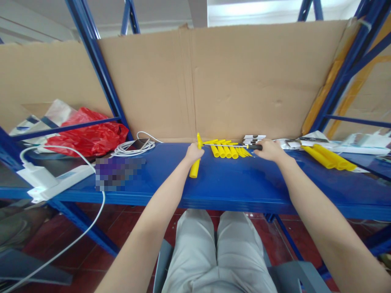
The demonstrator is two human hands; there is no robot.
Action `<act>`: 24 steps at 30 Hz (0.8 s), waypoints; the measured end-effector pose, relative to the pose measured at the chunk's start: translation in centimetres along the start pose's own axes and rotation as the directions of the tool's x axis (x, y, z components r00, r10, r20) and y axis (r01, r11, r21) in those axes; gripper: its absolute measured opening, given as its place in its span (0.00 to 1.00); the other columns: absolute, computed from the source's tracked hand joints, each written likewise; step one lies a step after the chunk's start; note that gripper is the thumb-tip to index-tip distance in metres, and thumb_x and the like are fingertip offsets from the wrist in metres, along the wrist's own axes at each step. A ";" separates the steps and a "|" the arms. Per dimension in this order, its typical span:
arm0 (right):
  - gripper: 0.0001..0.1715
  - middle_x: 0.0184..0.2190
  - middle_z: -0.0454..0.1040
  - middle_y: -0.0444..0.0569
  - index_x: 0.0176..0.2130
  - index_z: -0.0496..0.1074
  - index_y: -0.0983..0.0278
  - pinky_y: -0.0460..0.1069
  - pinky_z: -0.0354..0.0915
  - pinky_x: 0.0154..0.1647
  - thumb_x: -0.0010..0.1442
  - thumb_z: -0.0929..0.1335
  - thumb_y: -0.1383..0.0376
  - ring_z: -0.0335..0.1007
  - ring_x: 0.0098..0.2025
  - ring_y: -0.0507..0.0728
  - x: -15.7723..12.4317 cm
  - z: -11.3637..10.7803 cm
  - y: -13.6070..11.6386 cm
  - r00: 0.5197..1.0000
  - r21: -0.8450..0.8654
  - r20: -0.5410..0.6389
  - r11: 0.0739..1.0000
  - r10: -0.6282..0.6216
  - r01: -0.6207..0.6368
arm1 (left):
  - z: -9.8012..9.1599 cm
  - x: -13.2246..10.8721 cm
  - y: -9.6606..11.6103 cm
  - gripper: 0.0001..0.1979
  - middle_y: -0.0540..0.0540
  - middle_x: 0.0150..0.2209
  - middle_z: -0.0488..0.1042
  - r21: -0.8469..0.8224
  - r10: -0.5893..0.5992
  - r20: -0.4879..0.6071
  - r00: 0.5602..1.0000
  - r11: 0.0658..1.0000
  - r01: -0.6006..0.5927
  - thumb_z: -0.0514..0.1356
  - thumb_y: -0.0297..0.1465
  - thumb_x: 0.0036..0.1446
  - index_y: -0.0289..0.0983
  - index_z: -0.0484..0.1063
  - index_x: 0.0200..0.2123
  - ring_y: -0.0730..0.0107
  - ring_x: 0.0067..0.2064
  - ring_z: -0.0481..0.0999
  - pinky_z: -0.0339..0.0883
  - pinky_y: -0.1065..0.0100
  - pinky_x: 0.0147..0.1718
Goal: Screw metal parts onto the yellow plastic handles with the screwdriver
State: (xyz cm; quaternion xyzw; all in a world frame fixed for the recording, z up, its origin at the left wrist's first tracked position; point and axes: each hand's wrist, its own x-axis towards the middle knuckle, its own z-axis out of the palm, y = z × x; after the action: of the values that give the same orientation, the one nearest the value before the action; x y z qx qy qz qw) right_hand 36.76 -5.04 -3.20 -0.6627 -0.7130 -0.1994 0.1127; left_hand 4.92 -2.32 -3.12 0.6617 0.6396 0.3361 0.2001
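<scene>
My left hand (194, 153) is closed around a yellow plastic tube-like handle (194, 169), which stands nearly upright with its narrower end above my fingers. In my right hand (270, 150) is a screwdriver (254, 147) with a black grip, its long thin shaft pointing left. The shaft's end reaches the upper part of the yellow handle; whether it touches is too small to tell. Between my hands, behind the shaft, several more yellow handles (225, 152) lie in a row, with thin yellow pieces (243, 152) at their right.
More yellow handles (331, 158) lie at the right on the blue shelf (232, 183). Cardboard (244, 81) stands behind. Towards the left are a white power strip (67, 183), a coiled white cable (134, 147), a red plastic bag (91, 132) and a blurred-out item. Blue posts flank the shelf.
</scene>
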 end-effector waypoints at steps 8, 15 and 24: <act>0.20 0.40 0.82 0.58 0.47 0.74 0.62 0.57 0.64 0.45 0.57 0.67 0.55 0.77 0.44 0.68 0.0 0.1 -0.5 0.998 -0.020 0.037 0.999 0.050 -0.050 | -0.1 -0.1 0.0 0.15 0.41 0.34 0.83 -0.001 -0.008 -0.008 1.000 1.000 0.008 0.61 0.21 0.53 0.31 0.77 0.45 0.65 0.30 0.82 0.70 0.74 0.26; 0.21 0.44 0.82 0.60 0.48 0.75 0.63 0.56 0.65 0.44 0.59 0.65 0.57 0.77 0.47 0.69 -0.2 -0.7 -0.8 0.995 -0.009 0.083 0.999 0.047 -0.046 | 0.0 0.1 -0.1 0.16 0.41 0.33 0.82 0.006 0.004 -0.006 1.000 1.000 -0.004 0.61 0.21 0.53 0.31 0.77 0.45 0.63 0.31 0.83 0.72 0.73 0.27; 0.17 0.42 0.81 0.59 0.44 0.75 0.62 0.56 0.65 0.43 0.57 0.68 0.57 0.77 0.46 0.69 0.1 -0.1 -0.3 1.000 0.004 -0.018 1.000 0.018 -0.018 | 0.0 0.2 -0.1 0.15 0.40 0.34 0.83 0.003 0.004 0.001 1.000 1.000 -0.004 0.60 0.21 0.53 0.30 0.77 0.45 0.63 0.30 0.83 0.71 0.73 0.25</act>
State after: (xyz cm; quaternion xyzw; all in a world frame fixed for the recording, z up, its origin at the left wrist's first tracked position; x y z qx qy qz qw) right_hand 36.45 -5.04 -3.13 -0.6669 -0.7064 -0.2029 0.1225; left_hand 4.87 -2.15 -3.18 0.6634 0.6388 0.3352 0.1985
